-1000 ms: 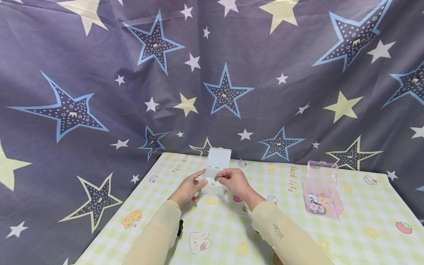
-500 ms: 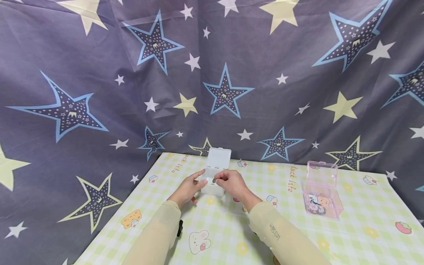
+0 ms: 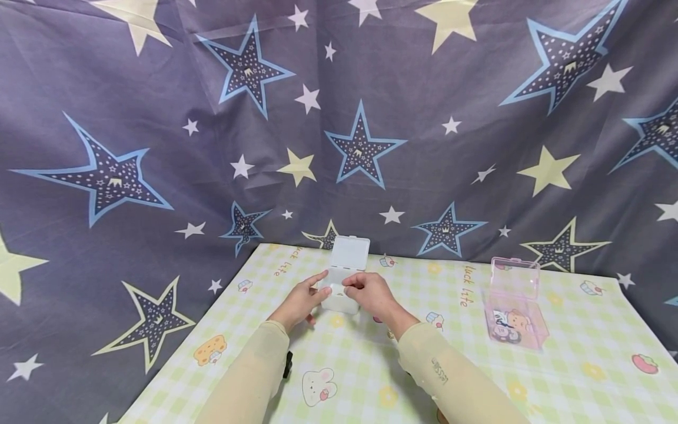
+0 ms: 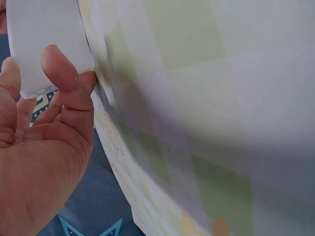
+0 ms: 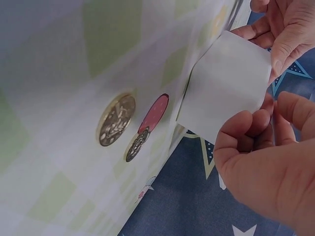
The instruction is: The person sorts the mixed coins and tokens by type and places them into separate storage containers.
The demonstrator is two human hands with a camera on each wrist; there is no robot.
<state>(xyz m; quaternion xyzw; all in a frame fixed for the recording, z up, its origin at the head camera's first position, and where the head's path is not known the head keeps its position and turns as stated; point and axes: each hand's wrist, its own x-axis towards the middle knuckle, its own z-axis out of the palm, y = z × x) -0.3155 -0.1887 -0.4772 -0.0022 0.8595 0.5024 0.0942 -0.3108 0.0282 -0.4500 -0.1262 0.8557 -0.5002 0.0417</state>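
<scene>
A small white flip-lid box (image 3: 341, 304) stands on the table with its lid (image 3: 349, 253) raised at the back. My left hand (image 3: 301, 301) grips its left side, thumb at the rim and fingers lower down. Over the opening, from the right, my right hand (image 3: 377, 297) has its thumb and index finger close together and the other fingers curled. Nothing shows at those fingertips, though they are partly hidden. Something small and yellowish lies inside the box. In the right wrist view, a large coin (image 5: 116, 119) and a smaller dark coin (image 5: 137, 144) lie on the tablecloth.
A transparent pink box (image 3: 516, 324) with its lid up stands at the right, cartoon pictures on it. The tablecloth (image 3: 254, 388) is green-checked with printed figures. A star-patterned dark curtain (image 3: 371, 76) hangs behind the table.
The dark coin seen at my right fingertips earlier no longer shows there. My right hand has shifted slightly left and down over the box; my left hand stays in place.
</scene>
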